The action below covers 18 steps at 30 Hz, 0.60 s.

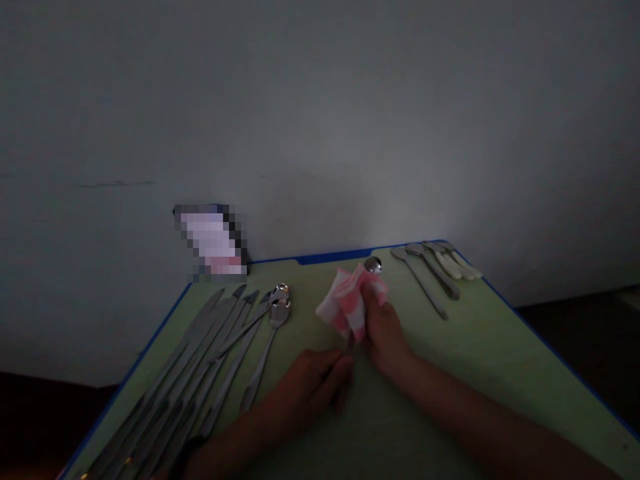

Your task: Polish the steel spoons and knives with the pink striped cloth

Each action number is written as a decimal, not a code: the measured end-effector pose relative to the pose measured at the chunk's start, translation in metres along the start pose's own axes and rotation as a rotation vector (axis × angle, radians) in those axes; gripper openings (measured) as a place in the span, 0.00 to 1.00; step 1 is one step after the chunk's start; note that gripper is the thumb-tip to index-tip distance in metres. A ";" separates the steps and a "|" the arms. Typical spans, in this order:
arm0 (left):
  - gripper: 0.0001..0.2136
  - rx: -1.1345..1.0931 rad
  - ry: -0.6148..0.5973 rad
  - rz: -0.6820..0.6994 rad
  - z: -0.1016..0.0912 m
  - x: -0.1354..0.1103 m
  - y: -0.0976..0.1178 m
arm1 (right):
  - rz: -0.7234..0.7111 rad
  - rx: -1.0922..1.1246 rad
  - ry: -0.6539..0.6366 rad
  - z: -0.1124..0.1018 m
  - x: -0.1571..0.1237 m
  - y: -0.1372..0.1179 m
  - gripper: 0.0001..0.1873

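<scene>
Over the middle of the table, a metal spoon (374, 265) points away from me, its bowl showing past a pink-and-white cloth (345, 297). My left hand (317, 383) is closed around the handle end. Above it, my right hand (385, 327) grips the cloth, which is wrapped about the spoon and hides most of its handle. Left of my hands lie two metal spoons, one nearer me (280, 311) and one crossing over the knives (281, 289). Several metal knives (200, 353) lie side by side there, partly hidden by my left forearm.
The pale green table (430, 400) has a blue rim and stands against a grey wall. At the back right lie several pieces of cutlery (423, 283), some with white handles (450, 265). A blurred-out phone-like device (213, 240) leans at the back left.
</scene>
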State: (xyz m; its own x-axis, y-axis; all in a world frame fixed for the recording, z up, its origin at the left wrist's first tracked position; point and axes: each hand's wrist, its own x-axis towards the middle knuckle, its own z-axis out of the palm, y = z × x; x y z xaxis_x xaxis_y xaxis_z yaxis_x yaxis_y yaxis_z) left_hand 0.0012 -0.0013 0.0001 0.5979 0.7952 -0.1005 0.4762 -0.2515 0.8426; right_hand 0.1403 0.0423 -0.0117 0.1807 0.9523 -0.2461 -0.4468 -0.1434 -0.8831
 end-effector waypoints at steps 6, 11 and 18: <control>0.20 0.047 -0.047 0.044 -0.002 -0.005 0.005 | -0.149 0.069 0.084 -0.010 0.034 -0.016 0.19; 0.22 0.002 -0.049 0.005 -0.003 -0.006 0.004 | -0.308 -0.065 0.054 -0.021 0.044 -0.012 0.19; 0.18 -0.176 0.020 -0.059 -0.003 0.000 0.007 | -0.188 0.066 0.045 -0.020 0.045 -0.008 0.18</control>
State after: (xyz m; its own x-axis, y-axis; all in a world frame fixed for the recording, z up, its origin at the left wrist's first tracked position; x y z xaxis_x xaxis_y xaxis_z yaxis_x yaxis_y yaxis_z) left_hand 0.0029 -0.0012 0.0070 0.5586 0.8168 -0.1440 0.3892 -0.1048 0.9152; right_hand 0.1693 0.0809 -0.0240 0.3049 0.9473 -0.0984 -0.4580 0.0553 -0.8872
